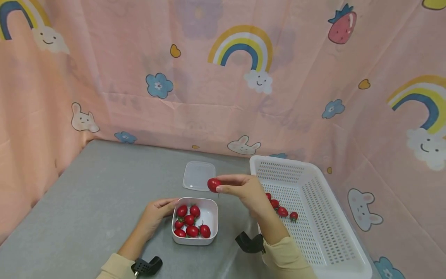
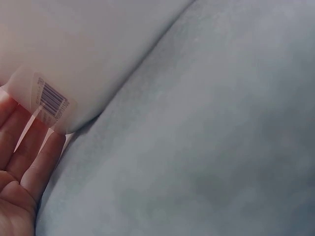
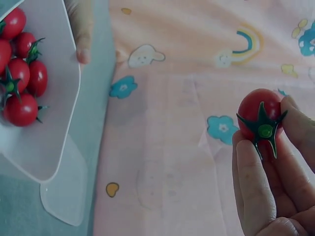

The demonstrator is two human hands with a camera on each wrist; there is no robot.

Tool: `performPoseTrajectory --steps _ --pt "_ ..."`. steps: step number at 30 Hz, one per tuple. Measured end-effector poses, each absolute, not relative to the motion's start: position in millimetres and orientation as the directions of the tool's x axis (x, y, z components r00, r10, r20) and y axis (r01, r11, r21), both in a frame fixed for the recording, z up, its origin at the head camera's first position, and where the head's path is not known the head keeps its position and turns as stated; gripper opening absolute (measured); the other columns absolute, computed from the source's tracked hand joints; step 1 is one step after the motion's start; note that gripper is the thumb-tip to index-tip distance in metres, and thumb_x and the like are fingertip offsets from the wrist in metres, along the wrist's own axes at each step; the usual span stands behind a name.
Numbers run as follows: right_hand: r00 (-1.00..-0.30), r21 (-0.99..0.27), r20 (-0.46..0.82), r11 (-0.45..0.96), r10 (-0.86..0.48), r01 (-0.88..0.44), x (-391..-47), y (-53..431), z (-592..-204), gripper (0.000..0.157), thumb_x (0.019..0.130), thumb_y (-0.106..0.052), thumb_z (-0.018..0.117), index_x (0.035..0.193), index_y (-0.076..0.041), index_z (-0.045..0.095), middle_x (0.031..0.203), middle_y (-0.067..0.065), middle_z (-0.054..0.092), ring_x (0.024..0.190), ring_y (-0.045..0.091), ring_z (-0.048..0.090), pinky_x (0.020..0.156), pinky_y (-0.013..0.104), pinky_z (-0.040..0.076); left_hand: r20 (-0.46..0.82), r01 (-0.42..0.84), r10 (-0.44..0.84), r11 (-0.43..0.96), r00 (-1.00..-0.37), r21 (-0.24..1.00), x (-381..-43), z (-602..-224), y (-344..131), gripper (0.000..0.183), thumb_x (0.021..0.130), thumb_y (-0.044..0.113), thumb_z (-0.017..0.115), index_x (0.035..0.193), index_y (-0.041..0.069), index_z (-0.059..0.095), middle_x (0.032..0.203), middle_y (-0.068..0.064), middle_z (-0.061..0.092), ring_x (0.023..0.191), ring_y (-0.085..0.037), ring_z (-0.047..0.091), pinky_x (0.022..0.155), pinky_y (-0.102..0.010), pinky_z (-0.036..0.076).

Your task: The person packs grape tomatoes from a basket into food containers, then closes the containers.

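Note:
My right hand [image 1: 248, 192] pinches a red cherry tomato [image 1: 213, 185] between thumb and fingertips, raised above the far side of a white square box [image 1: 195, 241]. The right wrist view shows its green star-shaped stem end. Several cherry tomatoes [image 3: 37, 78] with green stems lie in the box, mostly toward its left and near sides. My left hand [image 1: 155, 215] rests against the box's left wall, fingers rather straight. In the left wrist view those fingers [image 2: 37, 162] touch the wall beside a barcode sticker [image 2: 51, 101].
A large white perforated basket [image 1: 336, 211] stands at the right, with several cherry tomatoes [image 1: 282, 211] partly behind my right arm. Behind the box, a clear lid [image 1: 198, 176] lies on the grey table [image 1: 115, 186]. A pink patterned curtain [image 1: 195, 116] hangs at the back.

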State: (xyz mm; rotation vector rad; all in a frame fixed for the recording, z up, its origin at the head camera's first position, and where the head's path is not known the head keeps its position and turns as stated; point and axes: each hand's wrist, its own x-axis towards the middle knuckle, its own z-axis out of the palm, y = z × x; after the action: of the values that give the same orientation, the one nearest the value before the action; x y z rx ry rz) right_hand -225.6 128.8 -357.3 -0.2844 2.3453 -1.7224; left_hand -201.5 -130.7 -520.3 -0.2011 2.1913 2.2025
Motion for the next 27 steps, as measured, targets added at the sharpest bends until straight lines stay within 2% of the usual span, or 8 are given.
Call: performPoseTrajectory --steps 2,7,12,20,27 --pt "-0.957 -0.957 -0.061 0.288 -0.282 -0.023 -224.0 125.4 -357.6 0.03 0.085 -0.018 0.079 0.112 -0.006 0.075 0.109 0.011 0.076 0.097 0.018 0.068 0.089 0.033 0.05 -0.105 -0.105 -0.07 -0.003 -0.992 0.994 -201.5 -520.5 -131.1 0.033 0.094 0.018 0.068 0.116 -0.006 0.07 0.115 -0.014 0.074 0.091 -0.001 0.068 0.082 -0.02 0.054" --pt "-0.955 -0.966 -0.08 0.257 -0.285 0.004 -218.9 119.8 -359.5 0.03 0.084 -0.017 0.079 0.112 -0.005 0.076 0.107 0.01 0.077 0.097 0.016 0.069 0.092 0.033 0.05 -0.106 -0.106 -0.073 -0.002 -0.992 0.994 -201.3 -521.7 -130.9 0.032 0.093 0.019 0.069 0.114 -0.005 0.071 0.11 -0.007 0.076 0.091 -0.002 0.068 0.082 -0.02 0.055" --pt "-0.962 -0.969 -0.085 0.246 -0.259 0.02 -208.6 113.0 -362.8 0.029 0.084 -0.018 0.08 0.11 -0.005 0.076 0.107 0.01 0.077 0.101 0.016 0.068 0.099 0.041 0.05 -0.1 -0.101 -0.073 0.013 -0.992 0.995 -201.0 -522.0 -130.9 0.032 0.093 0.019 0.069 0.114 -0.005 0.071 0.11 -0.008 0.076 0.09 -0.002 0.069 0.082 -0.021 0.055" --pt "-0.954 -0.974 -0.118 0.219 -0.275 0.057 -195.4 96.3 -386.6 0.029 0.083 -0.018 0.081 0.108 -0.004 0.077 0.105 0.011 0.077 0.098 0.015 0.068 0.089 0.032 0.056 -0.112 -0.114 -0.072 0.013 -0.991 0.993 -201.6 -520.6 -130.8 0.032 0.093 0.019 0.069 0.115 -0.005 0.071 0.112 -0.013 0.075 0.089 -0.003 0.069 0.082 -0.021 0.055" --pt "-0.941 -0.975 -0.136 0.211 -0.308 0.071 -192.7 86.7 -414.1 0.03 0.083 -0.017 0.081 0.108 -0.001 0.076 0.103 0.015 0.077 0.088 0.014 0.073 0.084 0.029 0.058 -0.117 -0.117 -0.072 0.006 -0.991 0.993 -201.6 -519.9 -129.7 0.033 0.093 0.02 0.07 0.115 -0.004 0.071 0.113 -0.015 0.074 0.09 -0.004 0.069 0.083 -0.021 0.054"
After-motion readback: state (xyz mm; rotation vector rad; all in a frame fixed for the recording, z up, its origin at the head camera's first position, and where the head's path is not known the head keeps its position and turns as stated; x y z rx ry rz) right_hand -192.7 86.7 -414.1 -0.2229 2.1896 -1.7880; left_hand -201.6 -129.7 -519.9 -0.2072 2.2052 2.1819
